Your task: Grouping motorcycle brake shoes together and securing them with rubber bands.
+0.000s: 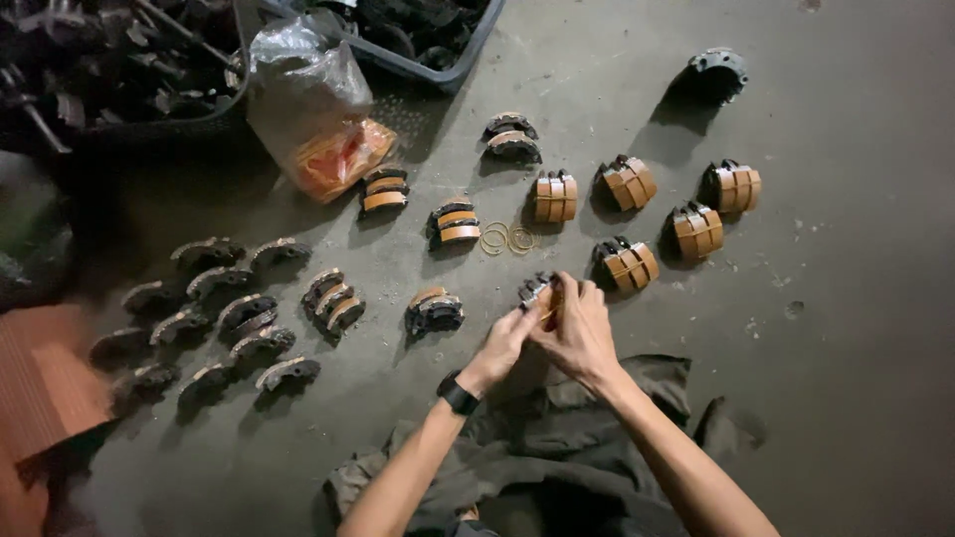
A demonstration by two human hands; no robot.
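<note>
A: What is the person working on?

B: A bare grey concrete floor is carrying everything; the person is sitting on it with a dark cloth lying over the lap. I am using the loose rubber bands on the floor as my landmark.

A: Where is the piece being handled?

B: A small stack of curved brake shoes, dark metal with orange lining, is sitting just below the bands, towards the person. Both hands are closing on it: the left hand, with a black wristband, is pinching it from below and left, and the right hand is wrapping it from the right, its fingers covering much of it. The stack is lying just ahead of both sets of fingertips. I cannot tell its long axis, since the hands are hiding most of it, and neither hand is clearly nearer.

A: And around it?

B: To the right of the bands, bound bundles with orange faces are standing in a loose group. To the left of them, unbound shoes are lying in rows.

A: Any packages?

B: Up and left of the bands, a crumpled clear plastic bag is showing something orange at its bottom. Behind it, dark plastic crates are holding black metal parts. No label is readable
</note>
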